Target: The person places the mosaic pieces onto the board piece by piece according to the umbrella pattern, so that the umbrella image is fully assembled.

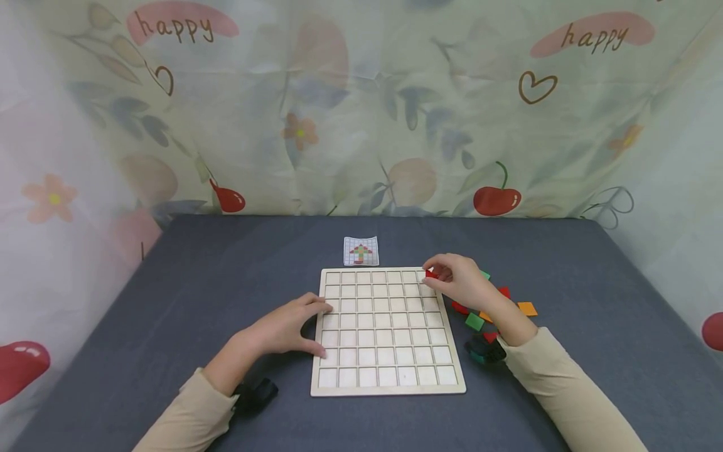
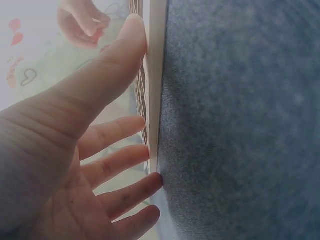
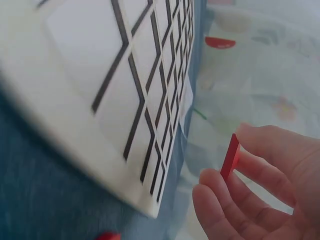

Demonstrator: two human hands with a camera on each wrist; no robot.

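Note:
My right hand (image 1: 460,282) pinches a thin red tile (image 3: 230,156) between thumb and fingers, over the far right corner of a pale wooden grid board (image 1: 390,394). In the right wrist view the tile is seen edge-on, above the board's surface. All the squares of the board that show hold no tile. My left hand (image 1: 285,323) rests at the board's left edge, its fingers spread and the thumb apart from them. Fingertips (image 2: 152,180) touch the rim in the left wrist view.
Beyond the board lies a small card (image 1: 368,258) printed with a coloured tile pattern on a grid. Loose tiles lie right of the board, partly under my right forearm, among them a green tile (image 1: 475,322) and an orange tile (image 1: 528,309). A patterned curtain (image 1: 361,125) hangs behind the dark tablecloth.

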